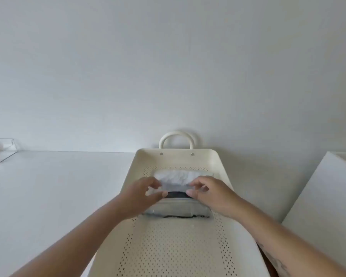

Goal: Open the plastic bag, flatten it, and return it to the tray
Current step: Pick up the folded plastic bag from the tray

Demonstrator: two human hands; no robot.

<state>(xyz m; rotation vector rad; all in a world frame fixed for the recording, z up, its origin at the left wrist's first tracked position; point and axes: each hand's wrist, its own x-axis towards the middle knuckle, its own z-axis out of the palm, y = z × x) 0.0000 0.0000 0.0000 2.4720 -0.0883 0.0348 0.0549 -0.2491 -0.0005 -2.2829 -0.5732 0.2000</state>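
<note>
One plastic bag (178, 196) lies inside the single cream perforated tray (168, 246), just below the middle of the frame, its long axis running left to right across the tray. The left hand (140, 194) and right hand (210, 194) sit at its two ends, equally near, each with thumb and fingers nearly closed, pinching the bag's upper layer (a crumpled white flap) above a dark band. The flap lies on the far side of both grips, so opening likely means drawing it apart from the lower layer.
</note>
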